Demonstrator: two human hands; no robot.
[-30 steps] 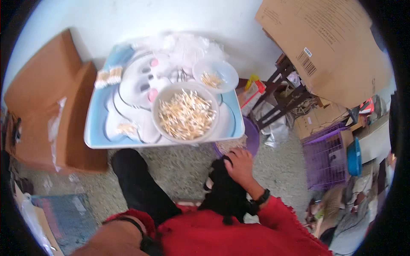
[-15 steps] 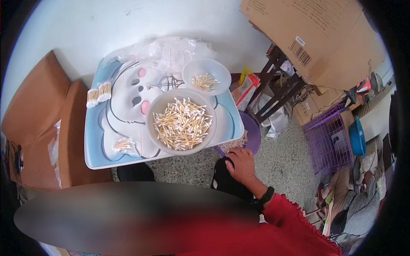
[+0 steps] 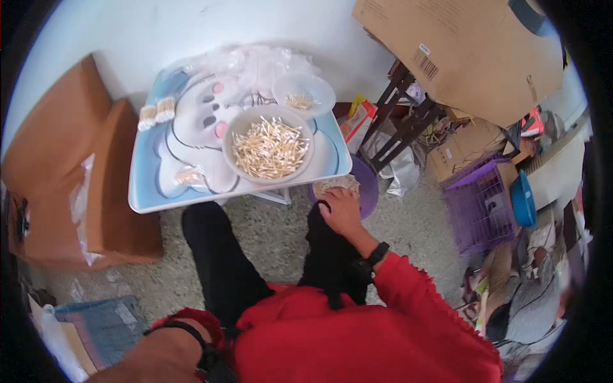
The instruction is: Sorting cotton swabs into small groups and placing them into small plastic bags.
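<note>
My right hand [image 3: 341, 209] lies over my black-trousered right knee [image 3: 319, 236], fingers spread and holding nothing. At the lower edge, only the back part of my left hand [image 3: 150, 351] shows beyond a dark wristband; its fingers are out of the picture. Ahead, on a low blue and white table [image 3: 191, 203], stands a whitish bowl [image 3: 310, 153] heaped with loose cotton swabs [image 3: 268, 148]. Behind it, a shallower translucent bowl [image 3: 322, 92] holds fewer swabs. Two bundles of swabs [image 3: 157, 113] sit at the table's left edge, and a small clear bag of swabs [image 3: 189, 175] near its front.
Clear plastic bags [image 3: 249, 60] pile along the table's back. A brown armchair [image 3: 121, 191] stands at left. Right of the table are a purple basin [image 3: 369, 188], a large cardboard box [image 3: 460, 57], a purple wire cage [image 3: 479, 210] and a blue basin [image 3: 522, 198].
My view has shifted, so the table sits higher and both legs show. Part of my left hand and its wristband now appears at the bottom. My right hand stays on the knee.
</note>
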